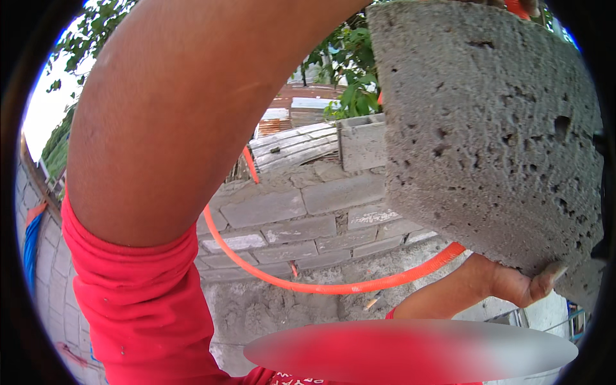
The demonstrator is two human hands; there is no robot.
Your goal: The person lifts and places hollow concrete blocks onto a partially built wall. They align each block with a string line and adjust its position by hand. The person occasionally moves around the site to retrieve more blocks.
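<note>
A rough grey concrete block (487, 135), pitted with small holes, is held up close in front of me and fills the right side of the view. My left arm arches across the upper left, its red sleeve pushed above the elbow. At the block's top edge, fingers of my left hand (530, 6) show in part; the rest is cut off by the frame. From below, my right hand (523, 287) is closed on the block's lower edge, its thumb against the face. Its other fingers are hidden.
An orange corrugated conduit (346, 288) loops behind the block. Beyond is a concrete block wall (269, 208), with one block (360, 142) on its top course. Grey mortar (256, 314) lies lower down. Blue tubing (30, 247) hangs at far left; leafy branches (359, 70) rise behind the wall.
</note>
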